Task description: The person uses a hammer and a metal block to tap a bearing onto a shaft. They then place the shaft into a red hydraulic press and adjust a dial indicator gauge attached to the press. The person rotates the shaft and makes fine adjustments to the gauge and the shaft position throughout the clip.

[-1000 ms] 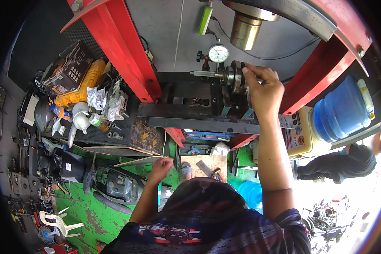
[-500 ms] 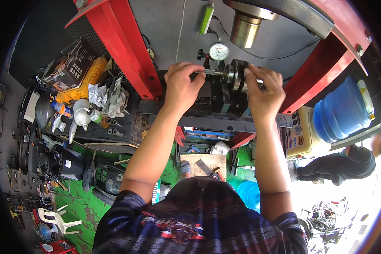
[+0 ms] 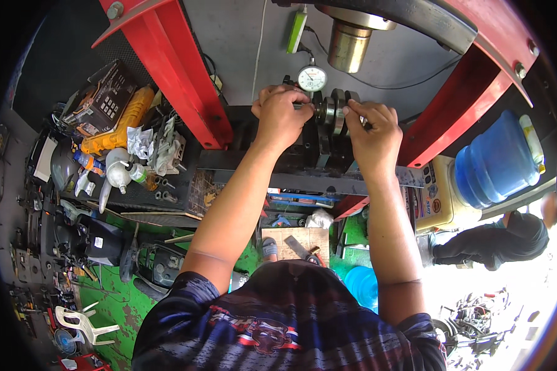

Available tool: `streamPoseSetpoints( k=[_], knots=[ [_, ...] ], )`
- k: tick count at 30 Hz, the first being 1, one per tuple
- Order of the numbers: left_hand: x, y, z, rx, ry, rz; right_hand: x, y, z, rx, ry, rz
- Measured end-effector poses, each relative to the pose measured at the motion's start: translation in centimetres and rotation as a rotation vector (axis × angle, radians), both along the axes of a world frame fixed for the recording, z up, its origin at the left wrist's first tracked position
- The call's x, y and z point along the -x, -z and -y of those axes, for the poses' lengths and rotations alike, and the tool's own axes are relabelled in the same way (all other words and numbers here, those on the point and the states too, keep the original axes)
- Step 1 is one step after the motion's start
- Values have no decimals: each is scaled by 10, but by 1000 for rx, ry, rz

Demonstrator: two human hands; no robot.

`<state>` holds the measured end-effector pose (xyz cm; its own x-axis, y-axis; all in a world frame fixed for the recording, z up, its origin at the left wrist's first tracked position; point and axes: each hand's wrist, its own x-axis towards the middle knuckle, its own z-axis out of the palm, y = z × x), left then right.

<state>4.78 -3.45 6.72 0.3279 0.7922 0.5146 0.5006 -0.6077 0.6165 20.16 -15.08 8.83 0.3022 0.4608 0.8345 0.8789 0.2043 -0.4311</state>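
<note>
A metal crankshaft [image 3: 338,110] with round webs lies crosswise over dark support blocks [image 3: 323,151] on the bench-like beam of a red press frame. My left hand [image 3: 281,117] is closed around its left shaft end, which the fingers mostly hide. At the other side, my right hand [image 3: 377,127] is closed with thumb and fingers against the right web; the right shaft end is hidden behind it. A round white-faced dial gauge [image 3: 312,79] stands just behind the crankshaft, near my left fingertips. Whether its tip touches the shaft is too small to tell.
Red uprights [image 3: 179,74] flank the work, and a steel press ram [image 3: 349,46] hangs above. Bottles, a box [image 3: 99,99] and a yellow case [image 3: 136,120] crowd the left bench. A blue water jug [image 3: 498,161] sits at right; a person [image 3: 501,241] is beyond.
My left hand has shifted right along the shaft, covering the stretch that showed before. My right hand has turned slightly and hides the right shaft end. The view has shifted a little.
</note>
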Motion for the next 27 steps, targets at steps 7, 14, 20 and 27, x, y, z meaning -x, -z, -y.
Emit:
streamPoseSetpoints(
  k=[7,14,20,27],
  knots=[
    [3,9,-17,74,51,67,16,-22,13,-106,5,-14],
    [19,-2,-18,55,44,140,4,3,1,28,-12,-17],
    [21,3,-16,13,39,77,17,-15,10,-89,5,-63],
    [1,-2,-7,38,5,-49,1,1,-8,-38,8,-22]
  ],
)
